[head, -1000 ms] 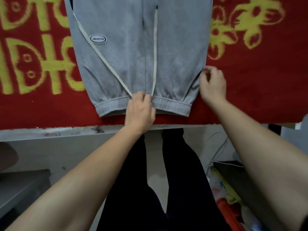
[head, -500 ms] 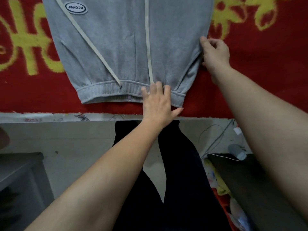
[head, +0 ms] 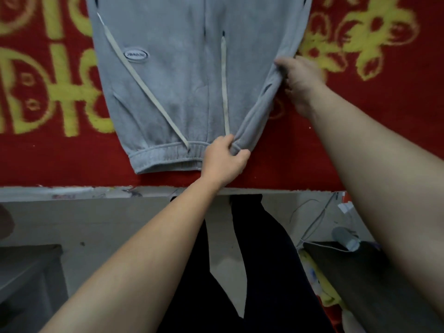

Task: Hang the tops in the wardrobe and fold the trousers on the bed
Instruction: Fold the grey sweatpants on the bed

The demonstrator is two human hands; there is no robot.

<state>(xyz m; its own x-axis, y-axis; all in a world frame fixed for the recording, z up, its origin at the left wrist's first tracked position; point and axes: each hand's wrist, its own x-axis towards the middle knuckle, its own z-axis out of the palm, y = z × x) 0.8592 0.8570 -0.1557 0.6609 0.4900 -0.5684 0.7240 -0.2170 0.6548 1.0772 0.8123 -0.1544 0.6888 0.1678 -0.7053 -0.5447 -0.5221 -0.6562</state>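
The grey trousers (head: 182,92) lie flat on the bed (head: 72,190), their long axis running straight away from me. The waistband (head: 165,156) is nearest me and the legs leave view at the top. My left hand (head: 224,161) grips the waistband's right part. My right hand (head: 301,79) pinches the right side edge into a raised fold. Two pale drawstrings (head: 224,87) and an oval patch (head: 135,55) show. Underneath is a red blanket (head: 384,116) patterned in yellow, with grey floor (head: 108,224) below.

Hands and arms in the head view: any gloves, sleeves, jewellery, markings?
No gloves on the left hand or right hand. The left forearm and right forearm are bare to the frame edge, no sleeve showing. No ring, watch, wristband or marking is visible.
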